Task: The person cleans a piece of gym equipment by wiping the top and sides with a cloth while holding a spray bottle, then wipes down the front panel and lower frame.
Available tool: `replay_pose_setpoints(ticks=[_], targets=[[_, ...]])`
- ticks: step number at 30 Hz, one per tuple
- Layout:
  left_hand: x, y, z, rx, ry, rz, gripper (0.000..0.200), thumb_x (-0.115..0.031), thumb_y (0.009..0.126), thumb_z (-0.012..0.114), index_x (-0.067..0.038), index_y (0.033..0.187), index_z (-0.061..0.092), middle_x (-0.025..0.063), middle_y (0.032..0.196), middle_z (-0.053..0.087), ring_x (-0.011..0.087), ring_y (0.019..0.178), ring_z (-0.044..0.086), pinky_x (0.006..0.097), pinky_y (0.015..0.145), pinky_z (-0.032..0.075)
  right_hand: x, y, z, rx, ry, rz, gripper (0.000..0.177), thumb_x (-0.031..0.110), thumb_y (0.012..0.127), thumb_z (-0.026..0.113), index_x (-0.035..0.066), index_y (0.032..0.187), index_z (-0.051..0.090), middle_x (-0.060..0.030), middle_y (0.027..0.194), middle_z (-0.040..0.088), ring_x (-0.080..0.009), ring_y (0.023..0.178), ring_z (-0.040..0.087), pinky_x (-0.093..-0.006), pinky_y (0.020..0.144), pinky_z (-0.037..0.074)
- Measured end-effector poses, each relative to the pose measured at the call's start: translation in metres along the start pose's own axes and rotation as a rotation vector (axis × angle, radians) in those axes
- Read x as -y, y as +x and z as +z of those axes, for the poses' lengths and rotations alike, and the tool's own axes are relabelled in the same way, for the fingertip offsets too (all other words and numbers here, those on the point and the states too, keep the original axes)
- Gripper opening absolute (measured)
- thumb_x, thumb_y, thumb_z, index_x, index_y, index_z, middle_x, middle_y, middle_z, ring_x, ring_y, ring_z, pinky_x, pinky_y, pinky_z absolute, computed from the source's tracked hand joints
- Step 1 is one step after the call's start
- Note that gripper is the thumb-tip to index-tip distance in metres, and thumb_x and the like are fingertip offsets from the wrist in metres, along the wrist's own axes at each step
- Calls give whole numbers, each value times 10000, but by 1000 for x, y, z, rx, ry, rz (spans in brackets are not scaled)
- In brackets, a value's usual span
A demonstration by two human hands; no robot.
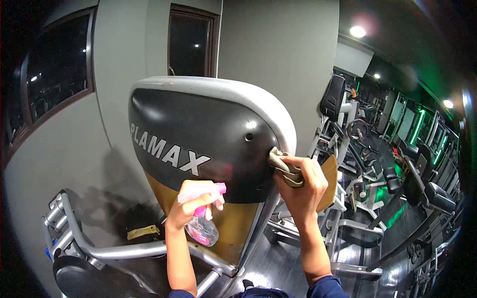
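Observation:
My left hand [191,203] grips a clear spray bottle [202,229] with a pink trigger head, holding it in front of the lower part of a dark plastic shroud [198,134] marked "PLAMAX". My right hand [303,186] clutches a beige cloth [284,165] and presses it against the shroud's right edge, close to its grey rim [238,92]. Below the shroud a gold-coloured panel [231,226] shows behind the bottle.
The machine's grey tube frame [124,248] runs low at the left, with a black round pad [79,278] at the bottom. A grey wall with dark windows [191,42] stands behind. More gym machines [367,164] and green lights fill the right side.

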State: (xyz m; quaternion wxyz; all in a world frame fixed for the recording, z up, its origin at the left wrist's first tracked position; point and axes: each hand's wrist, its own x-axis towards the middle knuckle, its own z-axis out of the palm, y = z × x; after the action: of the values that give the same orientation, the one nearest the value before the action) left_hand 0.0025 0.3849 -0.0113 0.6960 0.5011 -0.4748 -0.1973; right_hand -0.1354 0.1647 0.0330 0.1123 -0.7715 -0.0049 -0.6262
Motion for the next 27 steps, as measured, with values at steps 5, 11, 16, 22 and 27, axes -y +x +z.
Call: replay_pose_setpoints(ticks=[5,11,16,22,27], targets=[[-2,3,5,14,51,-30,275,-208,907,611,55,895,692,109,783,666,144,623,641,235,484,502,-8,-34,5,59,61,63,326,63,608,822,91,894,669,-62,806,654,-257,723,602,-357,651,482],[-4,3,10,43,116,-85,254,-199,901,614,43,907,692,98,778,667,128,576,614,225,494,487,-20,-113,9,247,88,187,330,33,597,809,57,900,681,-92,824,671,-275,749,631,-359,669,503],[1,-3,18,59,126,-174,236,-145,903,619,40,1037,677,87,787,660,111,573,602,230,495,488,-21,-116,2,241,154,178,313,86,628,802,98,916,680,-54,810,660,-252,722,616,-356,640,493],[9,-28,32,-63,193,-291,277,-234,899,628,40,884,665,96,792,677,146,505,605,251,469,475,-15,-105,8,181,242,214,322,45,628,784,59,932,679,-98,830,668,-265,720,627,-343,661,497],[21,-40,50,-164,253,-298,277,-200,921,615,58,990,686,94,725,628,137,501,597,261,438,463,-22,-140,6,256,390,415,298,33,664,761,24,946,666,-118,870,695,-219,790,682,-304,739,523]])
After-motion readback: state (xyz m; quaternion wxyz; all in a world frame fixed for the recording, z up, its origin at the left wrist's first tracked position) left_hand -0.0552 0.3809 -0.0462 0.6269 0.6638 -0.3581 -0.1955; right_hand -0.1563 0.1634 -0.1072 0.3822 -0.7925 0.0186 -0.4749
